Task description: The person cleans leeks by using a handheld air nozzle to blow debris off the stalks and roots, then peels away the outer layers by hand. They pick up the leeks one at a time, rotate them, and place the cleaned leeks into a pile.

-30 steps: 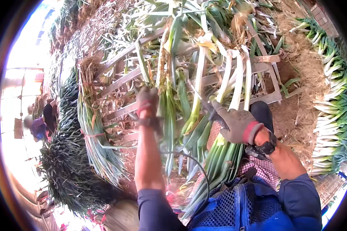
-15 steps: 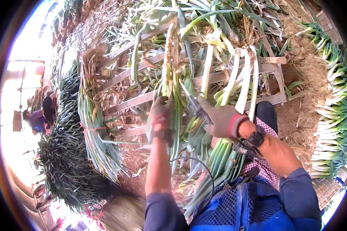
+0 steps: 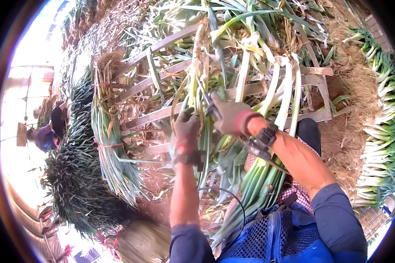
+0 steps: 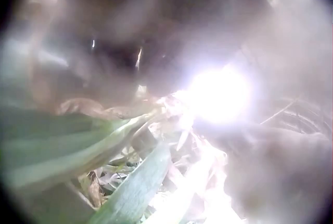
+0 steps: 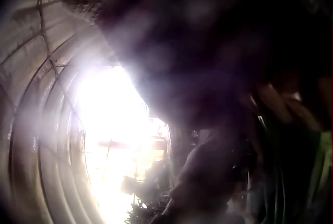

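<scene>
In the head view my gloved left hand (image 3: 188,127) grips a leek (image 3: 195,79) partway along its length. Its root end points away from me and its green leaves trail below the hand. The left wrist view shows a broad leaf (image 4: 138,182) close up, beside the blurred glove. My gloved right hand (image 3: 230,116) is just right of the left one and holds a dark-handled knife (image 3: 213,109). Its slim grey blade overlaps the leek. Several peeled leeks (image 3: 286,92) with white stems lie right of my hands, their leaves by my lap. The right wrist view is mostly dark.
A slatted wooden rack (image 3: 151,116) stands before me, strewn with loose leaves. A tied leek bundle (image 3: 107,144) and a dark green heap (image 3: 81,193) lie left. Trimmed leeks (image 3: 375,140) line the far right. Another person (image 3: 46,136) is at the far left.
My right hand has moved left with the knife, up to the leek in my left hand. The left hand, blurred and empty-looking at first, has come right onto that leek.
</scene>
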{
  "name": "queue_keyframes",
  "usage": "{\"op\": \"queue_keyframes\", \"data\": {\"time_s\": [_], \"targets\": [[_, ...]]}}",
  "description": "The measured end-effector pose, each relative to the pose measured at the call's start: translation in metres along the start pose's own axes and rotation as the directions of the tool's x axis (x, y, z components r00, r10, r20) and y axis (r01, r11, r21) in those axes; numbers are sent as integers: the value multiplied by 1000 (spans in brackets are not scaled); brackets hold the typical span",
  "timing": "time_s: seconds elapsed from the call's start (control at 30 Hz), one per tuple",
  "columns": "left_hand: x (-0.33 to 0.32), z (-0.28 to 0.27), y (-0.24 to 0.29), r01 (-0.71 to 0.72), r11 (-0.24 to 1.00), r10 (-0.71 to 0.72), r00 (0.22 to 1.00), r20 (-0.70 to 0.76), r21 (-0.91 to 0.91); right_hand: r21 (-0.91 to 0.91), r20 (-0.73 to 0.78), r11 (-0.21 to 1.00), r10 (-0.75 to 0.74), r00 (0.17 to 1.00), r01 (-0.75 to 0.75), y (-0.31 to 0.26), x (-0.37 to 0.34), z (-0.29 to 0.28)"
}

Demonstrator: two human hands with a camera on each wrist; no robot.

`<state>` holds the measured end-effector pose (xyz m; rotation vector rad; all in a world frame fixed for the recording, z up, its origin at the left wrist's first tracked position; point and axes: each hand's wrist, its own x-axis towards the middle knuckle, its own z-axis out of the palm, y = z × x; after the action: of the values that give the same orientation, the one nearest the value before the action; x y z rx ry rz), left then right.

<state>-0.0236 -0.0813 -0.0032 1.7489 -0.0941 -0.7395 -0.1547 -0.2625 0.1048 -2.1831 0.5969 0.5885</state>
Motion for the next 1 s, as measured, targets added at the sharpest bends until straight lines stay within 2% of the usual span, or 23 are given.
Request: {"op": "queue_keyframes", "data": {"time_s": [0.03, 0.1, 0.13, 0.17, 0.23, 0.27, 0.3, 0.33, 0.37, 0.4, 0.43, 0.47, 0.5, 0.57, 0.63, 0.7, 0.73, 0.77, 0.83, 0.9, 0.97, 1.0], "targets": [[4, 3, 10, 6, 1000, -5, 999, -41, 27, 11, -74, 1000, -23, 997, 24, 4, 9, -2], [21, 6, 22, -2, 979, 17, 997, -72, 204, -88, -234, 994, -90, 968, 71, 13, 22, 0], [30, 6, 29, -8, 819, 65, 995, -78, 574, -89, -238, 994, -87, 967, 68, 20, 22, 3], [50, 3, 16, -35, 770, 134, 985, -107, 638, -40, -145, 997, -68, 987, 62, 17, 10, -4], [61, 11, 31, -163, 516, 322, 947, -14, 841, -5, 82, 1000, -13, 997, 14, 5, -19, -19], [62, 16, 41, -193, 523, 275, 960, 51, 830, -17, 109, 1000, -19, 994, 21, 6, -26, -14], [80, 15, 29, -297, 501, 311, 938, 151, 813, -27, 136, 999, -25, 990, 29, 10, -34, -9], [96, 13, 16, -269, 617, 245, 959, 144, 740, -58, 100, 994, -83, 992, 89, 20, -36, 4], [102, 13, 12, -227, 719, 176, 974, 143, 657, -57, 98, 995, -79, 992, 85, 24, -36, 6], [94, 17, 25, -230, 718, 177, 973, 147, 657, -57, 73, 995, -83, 994, 88, 26, -36, 6], [86, 19, 40, -170, 667, 110, 985, 130, 725, -57, 48, 994, -88, 995, 91, 27, -36, 6], [79, 21, 51, -112, 607, 45, 993, 107, 786, -22, 82, 1000, -16, 996, 18, 21, -36, -8], [78, 19, 48, -112, 607, 44, 993, 108, 787, -21, 83, 1000, -15, 996, 17, 23, -31, -13], [74, 12, 42, -96, 527, -29, 991, 131, 845, 1, -45, 1000, 8, 999, -8, 25, -18, -25], [62, 2, 29, -123, 554, -34, 985, 170, 824, 26, -83, 1000, 2, 997, 0, 24, -8, -33], [41, -5, 25, -184, 541, 19, 978, 207, 821, -43, -177, 998, -48, 983, 41, 26, 8, -30], [29, -7, 27, -133, 493, -28, 985, 169, 860, -28, -139, 1000, -1, 990, -3, 22, 9, -35], [13, -7, 36, -195, 408, 8, 978, 210, 892, -30, -140, 1000, -4, 990, 0, 20, 8, -37], [-3, -16, 25, -168, 475, -32, 977, 208, 864, 18, -144, 1000, -13, 989, 16, 15, 6, -39], [-20, -20, 13, -170, 491, 3, 981, 194, 855, 27, -82, 999, 35, 996, -33, 5, 3, -37], [-23, -26, -6, -201, 516, 56, 978, 202, 833, -123, -101, 992, -15, 995, 2, 7, 12, -24], [-27, -25, -6, -178, 553, 43, 982, 186, 814, -40, -115, 999, 20, 993, -25, 9, 11, -22]]}}
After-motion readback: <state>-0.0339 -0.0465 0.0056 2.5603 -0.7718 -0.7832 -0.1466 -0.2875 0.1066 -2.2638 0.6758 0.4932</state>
